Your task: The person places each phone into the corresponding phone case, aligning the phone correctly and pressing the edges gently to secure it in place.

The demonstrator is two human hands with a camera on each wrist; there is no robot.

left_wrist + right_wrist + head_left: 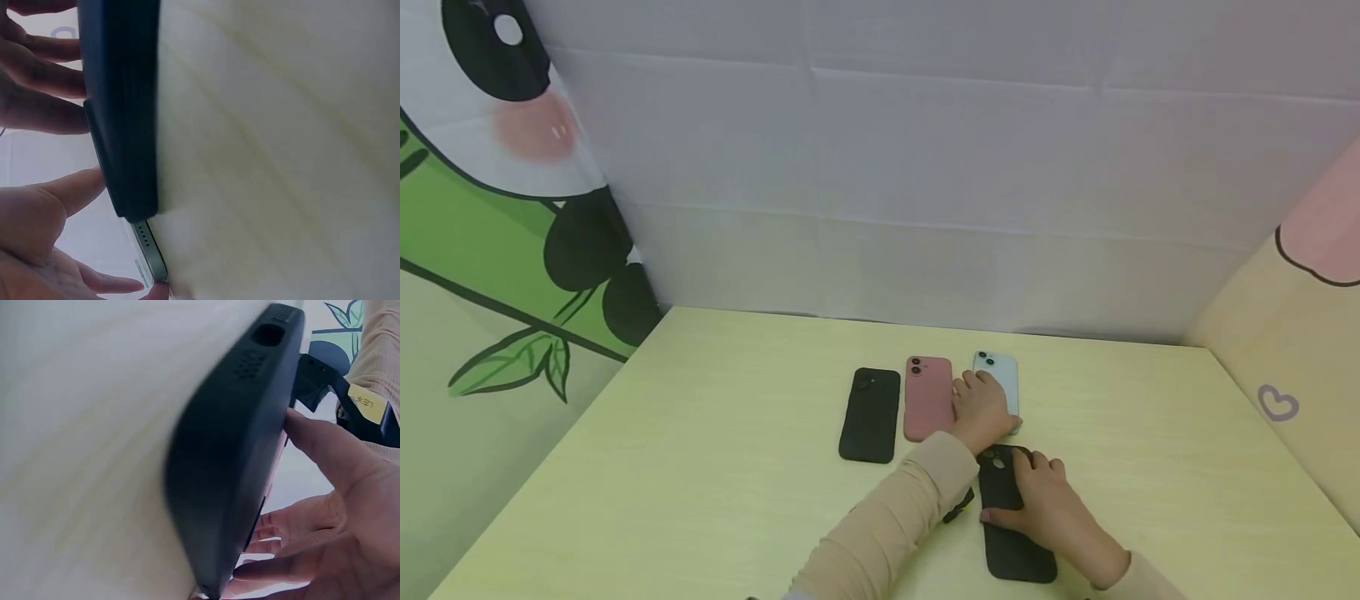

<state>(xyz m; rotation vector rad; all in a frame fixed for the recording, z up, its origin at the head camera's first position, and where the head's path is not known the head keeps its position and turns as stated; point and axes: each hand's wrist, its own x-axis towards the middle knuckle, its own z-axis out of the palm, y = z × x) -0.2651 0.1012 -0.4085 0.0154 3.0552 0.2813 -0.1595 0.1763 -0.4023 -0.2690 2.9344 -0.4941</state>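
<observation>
My left hand [983, 408] reaches over a light blue phone [1004, 377], its fingers at the left edge and thumb at the right, holding it by the sides. Part of that phone is hidden under the palm; its slim end [150, 250] shows in the left wrist view. Closer to me, my right hand [1052, 504] grips a black phone [1015, 554] lying camera side up, thumb on the left edge, fingers near the top right. The right wrist view shows this phone's end [250, 375] with its port opening. A pink phone [927, 400] lies left of my left hand.
Another black phone [868, 417] lies left of the pink one on the pale yellow table [700, 467]. A black wrist mount with a yellow label [367, 403] sits on my left forearm. A grey cloth wall [925, 167] rises behind the table, with printed panels at both sides.
</observation>
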